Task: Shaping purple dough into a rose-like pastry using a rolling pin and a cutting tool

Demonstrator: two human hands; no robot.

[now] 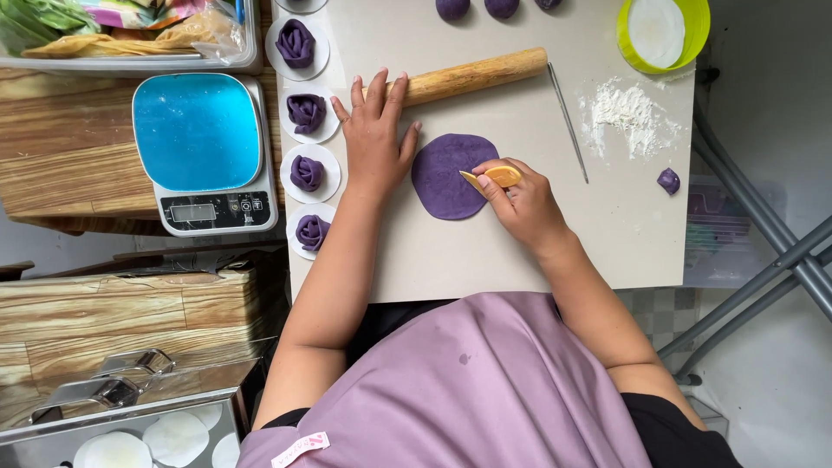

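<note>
A pale board point(485, 251) covers the work surface, with a wooden table point(69, 165) to its left that carries a scale point(204, 152) with a blue top. On the board's far side lies a rolling pin point(472, 75), set at a slight slant. A flat purple dough disc point(451, 176) sits near the board's middle, just in front of the pin. The left hand point(374, 139) rests flat with fingers spread wide, fingertips on the pin's left end, its palm on the board just left of the disc. The right hand point(520, 201) is closed on a small yellow cutter point(494, 178), whose edge touches the disc's right part. Along the board's left edge runs a column of purple dough roses point(307, 172), each on a white paper round. A green bowl point(663, 33) stands at the far right corner, with a heap of flour point(631, 111) just in front of it. A thin metal skewer point(568, 121) lies between pin and flour. Dough balls point(452, 8) sit at the far edge, and a small dough scrap point(668, 180) lies near the right edge.
</note>
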